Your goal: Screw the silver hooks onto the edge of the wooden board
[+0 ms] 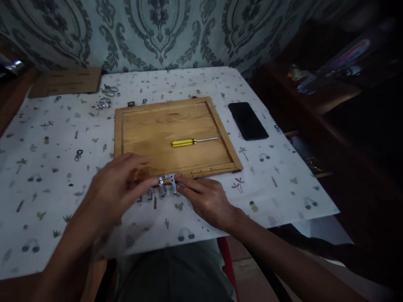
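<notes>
A framed wooden panel (pixel 151 126) lies flat on the table, with small holes along its near edge. Several metal hinges line that edge. My right hand (pixel 209 201) pinches the rightmost hinge (pixel 173 183) between thumb and fingers, against the panel's edge. Just left of it is another hinge (pixel 161 186) with two screw heads showing. My left hand (pixel 115 184), somewhat blurred, is over the panel's near left corner, thumb stretched toward the hinges and apart from the fingers; I see nothing held in it. A screwdriver (pixel 184 143) with a yellow and black handle rests on the panel.
A black phone (pixel 248 121) lies right of the panel. Loose metal hardware (pixel 105 100) and a flat cardboard piece (pixel 66 82) are at the back left of the patterned tablecloth (pixel 270 184). Dark wooden furniture (pixel 283 92) stands beyond the table's right side.
</notes>
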A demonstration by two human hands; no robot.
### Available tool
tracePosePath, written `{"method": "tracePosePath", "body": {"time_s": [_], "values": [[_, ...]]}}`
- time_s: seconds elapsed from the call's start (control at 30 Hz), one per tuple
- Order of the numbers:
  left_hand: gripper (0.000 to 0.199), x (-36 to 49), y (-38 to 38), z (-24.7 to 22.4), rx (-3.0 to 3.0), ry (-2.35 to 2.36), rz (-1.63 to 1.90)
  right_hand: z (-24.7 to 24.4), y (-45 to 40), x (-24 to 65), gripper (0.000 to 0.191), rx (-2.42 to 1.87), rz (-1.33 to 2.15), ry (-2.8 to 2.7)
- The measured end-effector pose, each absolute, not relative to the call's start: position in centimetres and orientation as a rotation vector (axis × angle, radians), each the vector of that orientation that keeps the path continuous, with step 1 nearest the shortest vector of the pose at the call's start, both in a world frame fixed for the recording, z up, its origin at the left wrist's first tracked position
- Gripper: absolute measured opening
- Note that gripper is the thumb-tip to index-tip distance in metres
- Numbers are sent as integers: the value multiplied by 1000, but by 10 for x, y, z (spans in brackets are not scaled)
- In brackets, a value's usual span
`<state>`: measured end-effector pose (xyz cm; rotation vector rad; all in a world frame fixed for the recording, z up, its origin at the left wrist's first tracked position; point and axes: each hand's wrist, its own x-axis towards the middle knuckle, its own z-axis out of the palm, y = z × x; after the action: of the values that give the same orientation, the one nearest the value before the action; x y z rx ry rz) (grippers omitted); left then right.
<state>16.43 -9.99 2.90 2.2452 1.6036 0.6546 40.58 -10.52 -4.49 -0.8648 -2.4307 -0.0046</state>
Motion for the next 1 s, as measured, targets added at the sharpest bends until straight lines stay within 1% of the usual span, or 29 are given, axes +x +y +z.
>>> {"method": "tracePosePath", "body": {"time_s": [0.1,0.27,0.33,0.53,0.6,0.67,0.73,1.0], "values": [[31,132,-95,35,2114,1804,741,-47,-105,406,32,-862,-21,-2442],[34,87,-77,24,1854,2135,788,-47,-105,407,35,-849,-27,-2451],[32,75,-68,17,1816,2192,810,-45,-105,407,35,-831,-25,-2440],[18,47,-38,-2,1774,2258,894,-45,-104,405,36,-828,-22,-2449],[19,39,-28,-9,1779,2273,915,-45,-104,405,37,-834,-19,-2441],[29,32,-19,-16,1807,2287,914,-45,-104,405,39,-832,-38,-2424],[33,25,-11,-23,1841,2297,900,-46,-103,406,37,-837,-57,-2440],[35,14,8,-34,1932,2350,795,-50,-97,406,44,-769,-146,-2396]]}}
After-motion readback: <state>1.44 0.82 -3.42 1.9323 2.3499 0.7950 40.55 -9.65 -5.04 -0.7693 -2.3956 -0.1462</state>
